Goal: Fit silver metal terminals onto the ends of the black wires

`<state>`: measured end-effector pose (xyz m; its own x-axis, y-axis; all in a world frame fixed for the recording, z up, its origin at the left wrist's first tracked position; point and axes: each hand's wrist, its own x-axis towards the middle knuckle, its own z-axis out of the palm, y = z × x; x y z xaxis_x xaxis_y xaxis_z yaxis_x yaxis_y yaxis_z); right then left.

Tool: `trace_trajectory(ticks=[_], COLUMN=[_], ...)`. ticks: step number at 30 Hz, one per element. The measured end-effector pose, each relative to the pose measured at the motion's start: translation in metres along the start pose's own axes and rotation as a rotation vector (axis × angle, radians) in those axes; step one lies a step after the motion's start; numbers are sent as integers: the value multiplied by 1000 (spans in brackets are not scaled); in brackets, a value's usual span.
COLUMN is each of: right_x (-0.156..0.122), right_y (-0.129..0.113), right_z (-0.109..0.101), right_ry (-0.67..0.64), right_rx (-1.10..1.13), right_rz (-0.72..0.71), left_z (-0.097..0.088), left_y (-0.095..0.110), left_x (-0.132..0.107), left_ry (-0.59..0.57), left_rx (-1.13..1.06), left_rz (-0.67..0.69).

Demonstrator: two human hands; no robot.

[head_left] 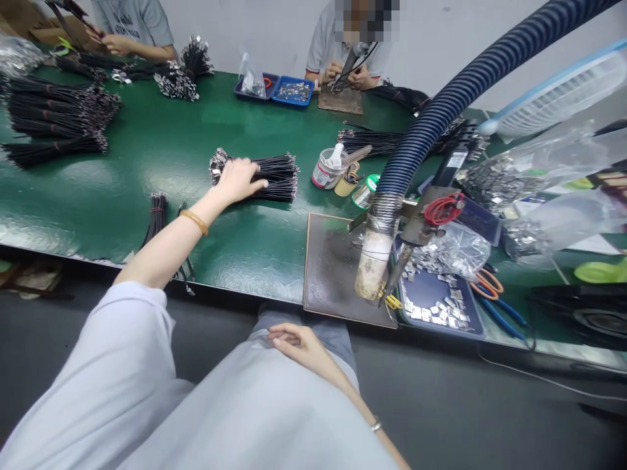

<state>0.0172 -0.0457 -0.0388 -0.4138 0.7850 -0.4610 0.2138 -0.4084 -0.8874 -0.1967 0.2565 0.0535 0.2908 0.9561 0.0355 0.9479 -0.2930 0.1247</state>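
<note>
My left hand (238, 179) lies over a bundle of short black cables (279, 176) on the green table. Its thumb is spread from the fingers and points right along the cables; the fingertips are partly hidden. Silvery metal ends (216, 163) show at the bundle's left, copper-toned ends at its right. Nearer to me, a smaller tied bundle of black cables (157, 215) is partly covered by my left forearm. My right hand (301, 346) rests on my lap, palm down and loosely bent, with nothing visible in it.
A dark work board (330, 261) lies at the table's front edge under a ribbed hose (431, 111). Right of it are a tray of metal pieces (426, 300) and pliers (499, 313). A jar (326, 171) stands behind. Two people work across the table.
</note>
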Motion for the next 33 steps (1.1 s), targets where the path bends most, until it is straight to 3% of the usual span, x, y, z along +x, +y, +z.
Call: trace_trajectory(ticks=[2,6,9,11,14,17,20,24,26,30,33], right_x=[2,2,-1,-2,5,21,35,42,43,44,39], right_y=[-2,-12,-21,-29,-45,-64,-82,-95,-96,-97,-110], right_z=[3,8,8,4,-5,-8,-1,14,21,34,38], right_ry=[-19,-42,-28,18,175,266,141,75,6,-275,-203], right_rx=[-20,-42,-17,45,160,202,234,378,449,509,623], right_rz=[-4,-53,-107,-155,-282,-409,-379,-414,-444,-388,-395], left_z=[7,20,15,7,-5,-7,2,16,20,27,30], left_y=[6,7,9,16,38,64,80,78,75,81,89], left_x=[-15,-34,-49,-71,-124,-181,-220,-244,-251,-266,-273], left_ry=[-85,-47,-37,-52,-241,-419,-589,-725,-712,-568,-563], left_rx=[-63,-137,-259,-414,-1351,-1763,-1809,-1691,-1653,-1776,-1759], left_rz=[1,-34,-64,-72,-192,-244,-301,-189,-198,-351,-319])
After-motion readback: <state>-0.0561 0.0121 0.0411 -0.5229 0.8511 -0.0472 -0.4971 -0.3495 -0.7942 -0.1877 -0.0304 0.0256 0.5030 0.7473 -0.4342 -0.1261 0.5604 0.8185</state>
